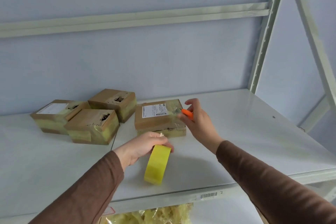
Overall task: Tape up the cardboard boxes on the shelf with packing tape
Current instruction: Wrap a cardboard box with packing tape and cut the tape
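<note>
My left hand (145,146) grips a yellow roll of packing tape (157,164) above the white shelf (236,142), in front of a labelled cardboard box (158,116). A clear strip of tape runs from the roll over the box's right end. My right hand (198,120) holds a small orange cutter (187,113) at the box's right top edge. Three more taped boxes (91,125) cluster to the left, each with a torn hole in its top.
Behind the shelf runs a metal crossbar (145,18), and slanted uprights (263,42) stand at the right. The shelf's front edge carries a barcode sticker (209,195). A bag of pale yellow stuffing (154,214) lies on the level below.
</note>
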Demonstrator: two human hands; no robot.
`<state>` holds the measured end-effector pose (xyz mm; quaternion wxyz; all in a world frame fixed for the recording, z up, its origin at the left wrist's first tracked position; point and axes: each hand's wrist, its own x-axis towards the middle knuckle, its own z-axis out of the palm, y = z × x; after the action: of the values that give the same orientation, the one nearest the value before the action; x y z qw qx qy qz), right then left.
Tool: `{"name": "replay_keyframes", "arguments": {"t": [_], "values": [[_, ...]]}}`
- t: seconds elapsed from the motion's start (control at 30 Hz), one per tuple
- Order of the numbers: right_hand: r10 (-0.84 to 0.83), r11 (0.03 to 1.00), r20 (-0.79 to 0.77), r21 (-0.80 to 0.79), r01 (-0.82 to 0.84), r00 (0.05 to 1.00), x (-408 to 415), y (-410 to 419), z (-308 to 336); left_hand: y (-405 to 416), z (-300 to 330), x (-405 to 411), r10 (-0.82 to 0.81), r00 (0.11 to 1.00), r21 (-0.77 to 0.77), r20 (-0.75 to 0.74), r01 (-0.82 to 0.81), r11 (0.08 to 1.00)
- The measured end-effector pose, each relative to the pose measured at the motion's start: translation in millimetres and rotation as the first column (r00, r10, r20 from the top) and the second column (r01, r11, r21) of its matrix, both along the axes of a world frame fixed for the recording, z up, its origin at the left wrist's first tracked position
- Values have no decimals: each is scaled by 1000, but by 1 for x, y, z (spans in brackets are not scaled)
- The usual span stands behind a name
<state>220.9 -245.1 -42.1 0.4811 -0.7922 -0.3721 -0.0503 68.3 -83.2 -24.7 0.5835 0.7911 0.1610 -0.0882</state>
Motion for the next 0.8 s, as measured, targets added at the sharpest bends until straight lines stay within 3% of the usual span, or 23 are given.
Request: {"name": "replay_keyframes", "arguments": {"t": [0.07,0.17,0.27,0.37,0.53,0.67,0.73,0.8], "values": [[120,986,-173,136,-97,978,-25,1,7,9,10,-17,-79,995,132,57,71,989],[327,945,-344,128,-301,880,-53,16,12,19,20,-38,-116,989,272,90,88,958],[441,885,-345,17,-464,829,-75,37,11,25,27,-53,-120,987,336,104,79,939],[530,832,-332,27,-554,780,-93,59,5,36,28,-65,-144,985,389,92,98,916],[579,811,-343,152,-564,740,-111,83,-7,60,21,-83,-73,996,377,55,47,925],[541,841,-283,183,-509,792,-124,99,-17,69,21,-98,-40,999,415,28,25,909],[467,883,-273,196,-427,841,-131,108,-21,81,18,-102,5,1000,507,24,-17,862],[426,900,-323,246,-359,845,-139,120,-26,94,16,-107,10,1000,691,-29,13,723]]}}
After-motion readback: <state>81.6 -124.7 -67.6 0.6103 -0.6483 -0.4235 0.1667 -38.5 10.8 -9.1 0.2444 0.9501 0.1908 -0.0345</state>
